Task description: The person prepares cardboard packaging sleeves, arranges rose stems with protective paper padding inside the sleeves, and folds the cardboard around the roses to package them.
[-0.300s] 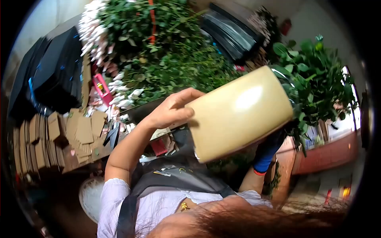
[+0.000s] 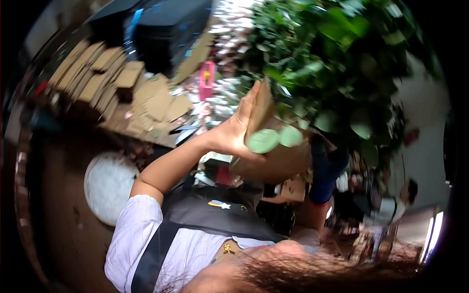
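Note:
A bunch of leafy green stems point(image 2: 337, 93), partly inside a cream-tan wrap point(image 2: 278, 168), is in front of my chest, its foliage rising toward the camera. My bare left hand point(image 2: 243, 124) grips the near-left side of the wrap, thumb below and fingers stretched up along its edge. Two pale green leaves hang over the wrap beside the thumb. My right hand point(image 2: 330, 168), in a blue glove, supports the bunch from the right, under the leaves; its fingers are mostly hidden. Motion blurs the foliage.
Stacked brown cardboard pieces point(image 2: 95, 73) and loose cards point(image 2: 159, 100) lie on the bench at left, near a pink tool point(image 2: 206, 80) and black stacked sheets point(image 2: 171, 31). Pink-white wrapped buds point(image 2: 232, 29) are behind. A white round tub point(image 2: 111, 188) stands below. Another person point(image 2: 391, 205) is at right.
The view has swung right. The wrapped bunch has been turned and tipped, so its broad glossy cream side no longer faces me and its leaves now come up close to the camera. Both hands stay on it.

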`<state>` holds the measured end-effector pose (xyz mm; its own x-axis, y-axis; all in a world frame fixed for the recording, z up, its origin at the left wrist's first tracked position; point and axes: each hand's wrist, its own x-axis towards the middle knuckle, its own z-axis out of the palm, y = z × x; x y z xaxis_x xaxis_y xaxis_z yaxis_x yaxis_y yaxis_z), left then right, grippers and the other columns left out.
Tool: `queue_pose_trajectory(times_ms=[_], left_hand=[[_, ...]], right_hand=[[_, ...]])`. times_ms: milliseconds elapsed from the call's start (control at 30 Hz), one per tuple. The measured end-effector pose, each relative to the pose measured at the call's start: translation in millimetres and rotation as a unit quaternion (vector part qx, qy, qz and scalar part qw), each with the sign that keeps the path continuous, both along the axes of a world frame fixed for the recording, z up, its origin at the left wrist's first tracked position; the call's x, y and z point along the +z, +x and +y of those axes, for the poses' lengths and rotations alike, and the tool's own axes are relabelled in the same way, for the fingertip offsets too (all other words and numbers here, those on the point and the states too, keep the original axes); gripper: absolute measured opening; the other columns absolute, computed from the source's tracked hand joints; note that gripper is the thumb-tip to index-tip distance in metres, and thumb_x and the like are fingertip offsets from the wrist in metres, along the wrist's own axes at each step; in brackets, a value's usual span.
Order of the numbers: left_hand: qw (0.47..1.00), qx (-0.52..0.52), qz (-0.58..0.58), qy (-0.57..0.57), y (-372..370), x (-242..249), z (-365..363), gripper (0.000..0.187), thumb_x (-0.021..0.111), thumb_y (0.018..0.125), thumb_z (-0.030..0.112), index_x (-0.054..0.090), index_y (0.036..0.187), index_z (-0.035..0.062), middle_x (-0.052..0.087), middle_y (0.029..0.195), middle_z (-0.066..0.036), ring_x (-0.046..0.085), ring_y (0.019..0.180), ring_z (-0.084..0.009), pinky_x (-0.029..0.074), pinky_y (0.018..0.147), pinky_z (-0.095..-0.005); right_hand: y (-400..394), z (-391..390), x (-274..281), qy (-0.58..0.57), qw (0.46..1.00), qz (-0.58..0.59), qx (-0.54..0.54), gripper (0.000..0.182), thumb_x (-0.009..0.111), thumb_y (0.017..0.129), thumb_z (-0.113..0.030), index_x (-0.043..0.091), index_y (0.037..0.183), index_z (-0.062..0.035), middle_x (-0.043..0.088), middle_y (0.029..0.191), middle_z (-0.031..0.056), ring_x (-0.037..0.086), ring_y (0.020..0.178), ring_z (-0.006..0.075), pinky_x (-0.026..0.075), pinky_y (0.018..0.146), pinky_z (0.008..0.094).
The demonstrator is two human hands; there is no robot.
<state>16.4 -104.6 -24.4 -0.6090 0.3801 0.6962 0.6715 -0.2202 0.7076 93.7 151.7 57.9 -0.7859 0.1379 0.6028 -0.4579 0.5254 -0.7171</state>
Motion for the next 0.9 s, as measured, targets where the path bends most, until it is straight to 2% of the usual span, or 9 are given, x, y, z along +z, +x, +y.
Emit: queue_pose_trajectory(times_ms=[33,100,133,200,333,433,533,733,900], left_hand=[[0.983,0.090,0.095,-0.130,4.0,-10.5,-26.0,0.137,0.095,0.062,0.041,0.006,0.160,0.0033,0.020,0.161,-0.022,0.019,0.150,-0.0360,0.024,0.121,-0.0466],[0.987,0.120,-0.027,-0.102,31.7,-24.1,-76.4,0.112,0.093,0.066,0.027,0.029,0.154,0.0027,0.039,0.153,-0.016,0.034,0.144,-0.0296,0.032,0.117,-0.0438],[0.970,0.055,-0.220,0.085,53.7,-30.7,-92.9,0.099,0.090,0.067,0.021,0.039,0.150,0.0026,0.047,0.148,-0.013,0.041,0.140,-0.0264,0.036,0.114,-0.0424],[0.961,0.127,-0.149,0.194,81.1,-67.5,-135.1,0.088,0.085,0.070,0.016,0.044,0.146,0.0010,0.058,0.138,-0.009,0.055,0.127,-0.0218,0.045,0.105,-0.0397],[0.904,0.089,-0.077,0.411,162.7,-121.6,-208.6,0.067,0.067,0.086,0.029,0.049,0.144,-0.0005,0.061,0.137,-0.013,0.060,0.124,-0.0269,0.050,0.103,-0.0427],[0.866,0.155,-0.013,0.475,225.4,-77.5,-217.6,0.062,0.053,0.098,0.044,0.051,0.142,0.0010,0.061,0.137,-0.014,0.061,0.122,-0.0293,0.051,0.103,-0.0437],[0.746,0.360,-0.059,0.558,272.1,-48.8,-222.8,0.065,0.049,0.098,0.053,0.053,0.140,0.0036,0.063,0.133,-0.013,0.063,0.117,-0.0287,0.052,0.100,-0.0433],[0.698,0.323,-0.068,0.635,318.1,-19.5,-253.6,0.071,0.049,0.091,0.053,0.047,0.150,0.0129,0.045,0.156,-0.011,0.044,0.141,-0.0324,0.033,0.117,-0.0575],[0.629,0.303,-0.118,0.706,358.8,-81.1,-258.4,0.075,0.046,0.086,0.056,0.049,0.148,0.0131,0.046,0.154,-0.012,0.043,0.140,-0.0342,0.034,0.114,-0.0592]], right_hand=[[-11.8,-16.4,4.3,0.014,0.997,-0.002,0.076,0.063,0.080,0.086,-0.017,0.052,0.138,0.0032,0.060,0.137,0.0191,0.062,0.120,0.0259,0.052,0.100,0.0411],[-35.1,-60.6,11.7,-0.058,0.952,0.075,0.289,0.082,0.076,0.090,-0.032,0.034,0.151,0.0036,0.050,0.147,0.0239,0.055,0.131,0.0333,0.046,0.108,0.0446],[-42.7,-90.3,22.4,-0.099,0.909,0.083,0.396,0.094,0.073,0.093,-0.042,0.023,0.158,0.0035,0.043,0.153,0.0270,0.049,0.138,0.0379,0.042,0.113,0.0469],[-58.1,-114.4,19.4,-0.067,0.895,0.079,0.433,0.091,0.063,0.097,-0.052,0.024,0.158,0.0030,0.042,0.153,0.0287,0.050,0.137,0.0369,0.043,0.112,0.0464],[-98.0,-138.9,-24.9,-0.138,0.854,-0.028,0.501,0.062,0.056,0.104,-0.015,0.029,0.155,0.0054,0.040,0.156,0.0253,0.043,0.143,0.0345,0.036,0.118,0.0474],[-105.5,-136.6,-65.1,-0.113,0.859,-0.131,0.483,0.053,0.049,0.102,0.001,0.035,0.154,0.0046,0.047,0.152,0.0224,0.048,0.140,0.0301,0.036,0.118,0.0416],[-111.1,-126.2,-100.9,-0.039,0.868,-0.163,0.467,0.053,0.051,0.100,0.003,0.039,0.152,0.0036,0.049,0.152,0.0189,0.049,0.139,0.0261,0.037,0.116,0.0374],[-119.7,-110.1,-134.4,0.040,0.877,-0.192,0.439,0.052,0.055,0.101,-0.003,0.043,0.151,0.0009,0.050,0.152,0.0167,0.050,0.138,0.0260,0.038,0.115,0.0380],[-141.3,-111.2,-153.3,0.047,0.870,-0.195,0.451,0.052,0.056,0.101,-0.006,0.043,0.151,0.0012,0.049,0.153,0.0165,0.050,0.138,0.0254,0.038,0.114,0.0372]])
